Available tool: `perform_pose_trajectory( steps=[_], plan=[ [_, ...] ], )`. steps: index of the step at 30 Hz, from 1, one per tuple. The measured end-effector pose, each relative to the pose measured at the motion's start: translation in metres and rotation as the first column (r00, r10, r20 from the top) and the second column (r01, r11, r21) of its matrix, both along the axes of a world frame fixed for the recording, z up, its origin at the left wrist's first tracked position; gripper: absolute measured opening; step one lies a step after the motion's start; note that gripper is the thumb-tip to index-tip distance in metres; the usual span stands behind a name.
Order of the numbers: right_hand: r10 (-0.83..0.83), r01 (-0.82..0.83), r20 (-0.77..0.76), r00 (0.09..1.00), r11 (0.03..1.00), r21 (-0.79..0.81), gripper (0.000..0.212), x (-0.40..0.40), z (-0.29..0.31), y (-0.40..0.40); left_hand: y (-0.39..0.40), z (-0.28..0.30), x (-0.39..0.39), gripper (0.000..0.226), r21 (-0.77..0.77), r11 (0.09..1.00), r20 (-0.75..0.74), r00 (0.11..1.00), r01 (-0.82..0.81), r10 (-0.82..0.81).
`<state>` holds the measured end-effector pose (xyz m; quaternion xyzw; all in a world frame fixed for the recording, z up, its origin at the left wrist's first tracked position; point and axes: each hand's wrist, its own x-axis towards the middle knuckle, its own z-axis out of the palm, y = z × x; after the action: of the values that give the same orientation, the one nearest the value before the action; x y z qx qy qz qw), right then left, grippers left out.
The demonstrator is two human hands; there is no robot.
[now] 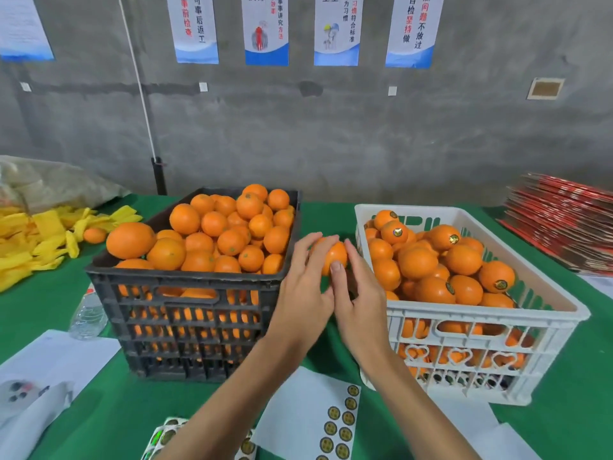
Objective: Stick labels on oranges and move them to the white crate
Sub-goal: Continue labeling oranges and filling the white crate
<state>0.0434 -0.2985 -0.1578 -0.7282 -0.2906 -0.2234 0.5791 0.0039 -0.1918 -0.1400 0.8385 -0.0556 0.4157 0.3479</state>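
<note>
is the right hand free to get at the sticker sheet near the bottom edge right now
Probably not at once: the right hand and left hand both hold an orange above the gap between crates. The sticker sheet lies uncovered below.

A green cloth (547, 436) covers the table. The oranges (212, 234) in the black crate (185, 327) are plain orange; several oranges in the white crate (481, 343) bear round dark-and-gold labels (398, 232). A white sheet (298, 413) carries matching round stickers (345, 418). Yellow foam sleeves (39, 237) lie at the table's left edge, red-patterned flat cartons (564, 220) at its right edge.
</note>
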Motion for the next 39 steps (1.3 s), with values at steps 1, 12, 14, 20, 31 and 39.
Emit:
perform_pose_trajectory(
  steps=[1, 12, 14, 20, 31, 39],
  plan=[
    [-0.003, 0.003, -0.025, 1.0, 1.0, 0.001, 0.05, -0.004, -0.014, -0.003, -0.006, -0.015, -0.003, 0.054, -0.006, 1.0, 0.003, 1.0, 0.002, -0.002],
    [0.085, -0.258, -0.275, 0.958, 0.683, -0.684, 0.056, -0.032, -0.161, -0.066, -0.002, -0.182, -0.038, 0.055, -0.048, 0.998, -0.567, 0.824, -0.045, 0.01],
    [0.109, -0.291, -0.289, 0.951, 0.628, -0.722, 0.066, -0.031, -0.174, -0.074, 0.0, -0.19, -0.039, 0.055, -0.02, 0.999, -0.575, 0.818, -0.049, 0.028],
    [0.157, -0.202, -0.134, 0.979, 0.598, -0.776, 0.057, -0.028, -0.181, -0.079, 0.003, -0.196, -0.038, 0.056, 0.023, 1.0, -0.543, 0.839, -0.011, 0.022],
    [0.052, -0.261, -0.43, 0.901, 0.858, -0.442, 0.005, -0.032, -0.175, -0.066, 0.006, -0.2, -0.039, 0.058, 0.038, 0.999, -0.544, 0.839, 0.002, 0.019],
    [-0.186, 0.155, -0.078, 0.979, 0.941, -0.302, 0.008, -0.03, -0.119, -0.036, -0.004, -0.162, -0.033, 0.061, -0.198, 0.98, -0.415, 0.908, -0.025, -0.061]
  ],
)
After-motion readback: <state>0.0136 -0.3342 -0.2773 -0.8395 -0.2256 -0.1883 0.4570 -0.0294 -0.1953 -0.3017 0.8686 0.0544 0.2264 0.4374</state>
